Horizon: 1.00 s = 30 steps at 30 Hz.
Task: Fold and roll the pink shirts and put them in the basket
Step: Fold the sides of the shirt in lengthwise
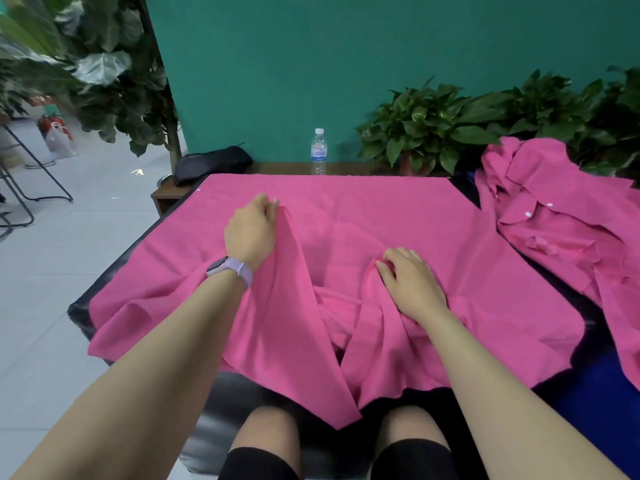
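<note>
Across the dark table (pixel 460 188), a pink shirt (pixel 346 209) lies spread flat before you; your left hand (pixel 251 230) pinches a raised fold of it, while your right hand (pixel 412 282) presses curled fingers into bunched cloth. A second pink shirt (pixel 554 220) lies crumpled at right.

Both bare forearms stretched forward. Left hand (pixel 250 226) raised, fingers curled, pinching cloth; watch on wrist. Right hand (pixel 412 282) lower, palm down, fingers bunching cloth.

Lilac smartwatch (pixel 231 270) on left wrist, black shorts (pixel 259 462)
</note>
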### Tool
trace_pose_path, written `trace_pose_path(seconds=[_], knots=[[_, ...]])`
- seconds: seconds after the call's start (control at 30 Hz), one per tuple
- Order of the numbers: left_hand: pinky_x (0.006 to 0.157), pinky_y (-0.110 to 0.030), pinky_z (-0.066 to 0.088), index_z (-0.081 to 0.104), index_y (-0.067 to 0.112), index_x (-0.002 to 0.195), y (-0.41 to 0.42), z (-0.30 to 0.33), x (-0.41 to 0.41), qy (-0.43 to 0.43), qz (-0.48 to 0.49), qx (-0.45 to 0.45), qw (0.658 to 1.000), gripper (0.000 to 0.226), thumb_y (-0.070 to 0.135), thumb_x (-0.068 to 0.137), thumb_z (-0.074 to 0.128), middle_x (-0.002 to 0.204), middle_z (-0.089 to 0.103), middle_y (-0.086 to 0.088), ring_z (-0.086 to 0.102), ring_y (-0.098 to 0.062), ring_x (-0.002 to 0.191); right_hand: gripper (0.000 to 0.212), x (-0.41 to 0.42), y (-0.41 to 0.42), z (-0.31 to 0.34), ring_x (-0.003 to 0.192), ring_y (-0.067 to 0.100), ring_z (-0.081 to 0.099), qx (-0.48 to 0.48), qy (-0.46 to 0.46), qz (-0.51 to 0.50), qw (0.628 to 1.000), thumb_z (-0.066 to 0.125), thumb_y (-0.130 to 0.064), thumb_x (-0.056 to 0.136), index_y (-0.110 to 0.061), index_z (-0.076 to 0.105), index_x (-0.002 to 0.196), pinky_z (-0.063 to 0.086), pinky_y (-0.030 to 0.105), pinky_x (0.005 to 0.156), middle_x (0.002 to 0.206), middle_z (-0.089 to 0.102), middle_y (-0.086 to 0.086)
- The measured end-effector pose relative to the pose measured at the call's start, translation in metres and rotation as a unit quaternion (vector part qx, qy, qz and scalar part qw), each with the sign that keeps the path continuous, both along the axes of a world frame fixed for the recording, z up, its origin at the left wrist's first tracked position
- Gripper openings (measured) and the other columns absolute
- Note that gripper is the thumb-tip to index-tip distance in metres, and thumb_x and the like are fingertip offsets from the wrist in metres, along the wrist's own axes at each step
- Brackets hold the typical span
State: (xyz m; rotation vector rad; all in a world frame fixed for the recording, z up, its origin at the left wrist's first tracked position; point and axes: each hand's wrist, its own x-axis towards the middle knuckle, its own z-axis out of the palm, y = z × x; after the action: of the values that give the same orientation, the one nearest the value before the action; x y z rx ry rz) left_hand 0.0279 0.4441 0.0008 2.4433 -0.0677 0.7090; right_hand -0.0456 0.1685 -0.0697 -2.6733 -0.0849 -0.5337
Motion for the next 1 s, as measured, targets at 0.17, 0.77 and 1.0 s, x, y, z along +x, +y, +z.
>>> trace_pose_path(seconds=[0.17, 0.77, 1.0], knots=[[0.066, -0.042, 0.039, 0.046, 0.011, 0.090, -0.006, 0.015, 0.063, 0.018, -0.010, 0.059, 0.998, 0.036, 0.039, 0.108, 0.033, 0.092, 0.065, -0.020, 0.058, -0.042, 0.085, 0.022, 0.001, -0.001, -0.002, 0.094, 0.023, 0.044, -0.014, -0.016, -0.006, 1.000, 0.053, -0.036, 0.102, -0.018, 0.061, 0.094, 0.041, 0.042, 0.086, 0.088, 0.056, -0.004], [0.059, -0.041, 0.036, 0.052, 0.006, 0.100, -0.028, -0.063, 0.103, 0.046, -0.057, 0.157, 0.985, 0.016, 0.020, 0.096, 0.046, 0.087, 0.064, -0.020, 0.060, -0.043, 0.079, 0.023, 0.068, 0.010, 0.096, 0.064, 0.009, 0.043, 0.185, -0.132, 0.066, 0.971, 0.047, -0.019, 0.105, -0.013, 0.046, 0.083, 0.039, 0.034, 0.066, 0.066, 0.045, -0.008], [0.059, -0.040, 0.031, 0.045, 0.009, 0.099, -0.027, -0.063, 0.108, 0.019, -0.026, 0.122, 0.992, 0.014, 0.023, 0.101, 0.040, 0.079, 0.056, -0.015, 0.048, -0.038, 0.069, 0.024, 0.175, 0.015, 0.074, 0.079, 0.031, 0.058, 0.018, -0.076, 0.000, 0.997, 0.040, -0.032, 0.107, -0.014, 0.049, 0.093, 0.045, 0.042, 0.066, 0.080, 0.060, 0.001]])
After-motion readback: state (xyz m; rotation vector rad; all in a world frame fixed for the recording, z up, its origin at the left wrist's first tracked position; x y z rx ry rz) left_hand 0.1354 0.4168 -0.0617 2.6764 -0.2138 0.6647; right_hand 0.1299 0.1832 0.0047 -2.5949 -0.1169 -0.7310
